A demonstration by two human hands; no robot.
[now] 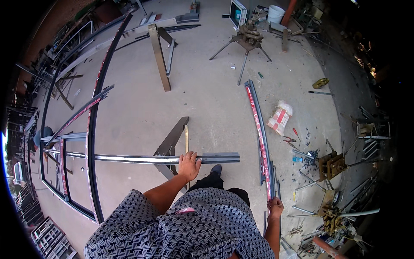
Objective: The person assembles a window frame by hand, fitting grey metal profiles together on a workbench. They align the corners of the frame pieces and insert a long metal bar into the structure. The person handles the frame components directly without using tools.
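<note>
My left hand (189, 166) lies over a long dark metal bar (129, 159), its fingers stretched across the top and slightly apart. That bar runs sideways from the frame at left, above a dark angled trestle leg (174, 134). A thin yellowish strip (186, 140) stands beside the trestle, just beyond my fingers. At right, the fingers of my right hand (274, 207) are closed on the near end of a long metal profile with red-and-white film (257, 121). More dark profiles lie alongside it, pointing away from me.
A large dark frame (90, 129) with red film stands at left. Ahead are a brown trestle (160, 58) and a tripod vise stand (249, 41). A red-and-white plastic bag (280, 117), a screwdriver (296, 134) and scattered small parts lie right, near clamp-like stands (331, 166).
</note>
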